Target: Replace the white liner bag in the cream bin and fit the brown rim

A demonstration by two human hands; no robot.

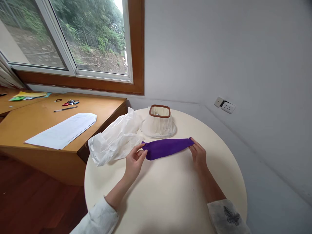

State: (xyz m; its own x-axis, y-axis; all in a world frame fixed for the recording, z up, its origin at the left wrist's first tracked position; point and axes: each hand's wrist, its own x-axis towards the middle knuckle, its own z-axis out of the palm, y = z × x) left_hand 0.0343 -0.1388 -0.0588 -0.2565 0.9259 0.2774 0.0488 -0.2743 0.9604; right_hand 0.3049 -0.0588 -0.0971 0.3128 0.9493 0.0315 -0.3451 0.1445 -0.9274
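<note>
A strip of purple cloth (168, 148) is stretched lengthwise between my two hands, over the round white table (168, 195). My left hand (135, 159) pinches its left end between thumb and fingers. At the other end, my right hand (198, 152) grips the corner, its thumb partly hidden. The cloth's lower edge hangs slightly toward me. Behind the cloth stands a small bin (159, 111) with a brown rim and a white liner folded over its sides. A crumpled white plastic bag (117, 139) lies to the left of my left hand.
A wooden desk (65, 130) adjoins on the left, bearing paper sheets (63, 130), a pen (65, 109), keys (72, 102) and coloured papers (30, 95). A wall with a socket (228, 107) rises behind the table at right. A window (90, 35) is at back left.
</note>
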